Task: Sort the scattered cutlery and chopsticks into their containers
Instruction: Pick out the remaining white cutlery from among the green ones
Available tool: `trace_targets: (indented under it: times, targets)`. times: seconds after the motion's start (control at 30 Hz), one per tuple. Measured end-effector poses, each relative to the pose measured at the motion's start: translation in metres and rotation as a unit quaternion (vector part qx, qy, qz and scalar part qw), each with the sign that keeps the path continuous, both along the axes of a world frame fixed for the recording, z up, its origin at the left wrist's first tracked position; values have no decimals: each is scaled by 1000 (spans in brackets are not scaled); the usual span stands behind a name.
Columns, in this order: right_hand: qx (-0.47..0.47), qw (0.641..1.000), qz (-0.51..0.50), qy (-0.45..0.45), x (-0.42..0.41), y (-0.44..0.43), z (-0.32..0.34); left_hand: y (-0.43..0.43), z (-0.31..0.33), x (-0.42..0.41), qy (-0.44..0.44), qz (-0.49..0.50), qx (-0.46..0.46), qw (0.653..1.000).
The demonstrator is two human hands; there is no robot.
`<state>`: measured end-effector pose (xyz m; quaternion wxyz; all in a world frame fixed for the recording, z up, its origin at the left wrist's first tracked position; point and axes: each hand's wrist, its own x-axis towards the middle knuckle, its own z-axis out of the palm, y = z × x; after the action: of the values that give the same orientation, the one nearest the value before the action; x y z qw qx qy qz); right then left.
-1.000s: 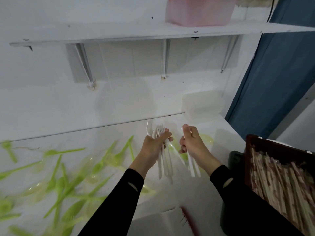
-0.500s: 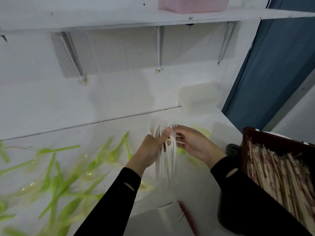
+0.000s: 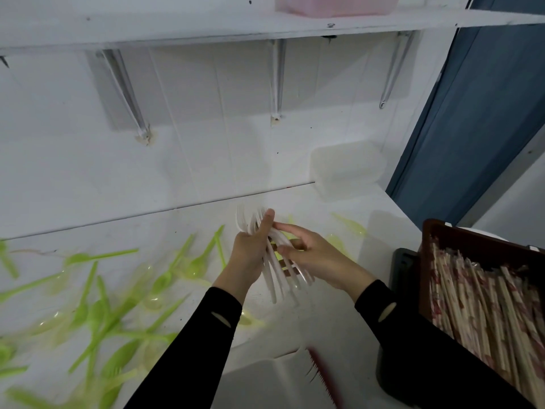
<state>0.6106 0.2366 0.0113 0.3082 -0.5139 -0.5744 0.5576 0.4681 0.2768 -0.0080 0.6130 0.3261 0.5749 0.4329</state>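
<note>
1. The left hand (image 3: 250, 252) is raised above the white worktop (image 3: 324, 320), and its fingers are curled round a bundle of white plastic forks (image 3: 275, 278).
2. The forks are held in the air. Their tines fan out above the left fingertips, and the handles splay down and to the right.
3. The right hand (image 3: 315, 259) meets the bundle from the right. Its forefinger and thumb are stretched out and touch the handles just beside the left fingertips. I cannot tell whether they clamp the handles or only rest on them.
4. Both arms wear black sleeves.
5. Green plastic cutlery (image 3: 103, 305) lies scattered over the left part of the worktop, blurred. A few more pieces lie behind the hands.
6. A brown crate (image 3: 472, 240) stands at the right edge, packed with paper-wrapped chopsticks (image 3: 486, 314).
7. A translucent lidded container (image 3: 348, 169) stands at the back of the worktop against the wall, well apart from the crate.
8. A pink container (image 3: 333, 4) stands on the white shelf (image 3: 206, 28) above.
9. A white tub (image 3: 259, 382) shows at the bottom edge, with a red toothed item (image 3: 324, 376) that is too blurred to name.
</note>
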Motion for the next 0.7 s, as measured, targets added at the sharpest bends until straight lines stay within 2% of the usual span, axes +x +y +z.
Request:
trace_targets:
  times: [0.07,0.17,0.27,0.43,0.53,0.7]
  targets:
    - [12,999,-2,-44,-1,2,-2,1,-4,0,35,3,2,999]
    - [-17,998,14,-63,-3,2,-5,1,-6,1,16,0,2,1000]
    - [-45,997,26,-50,-7,1,-8,1,-2,4,-31,-14,1,999]
    - [-36,999,-25,24,-2,2,-5,-1,2,-1,-105,-62,1,993]
    - [-37,996,-67,34,2,7,-8,0,5,-6,-166,-68,14,984]
    - [-23,991,-128,15,4,13,-13,0,6,-3,-193,-50,24,980]
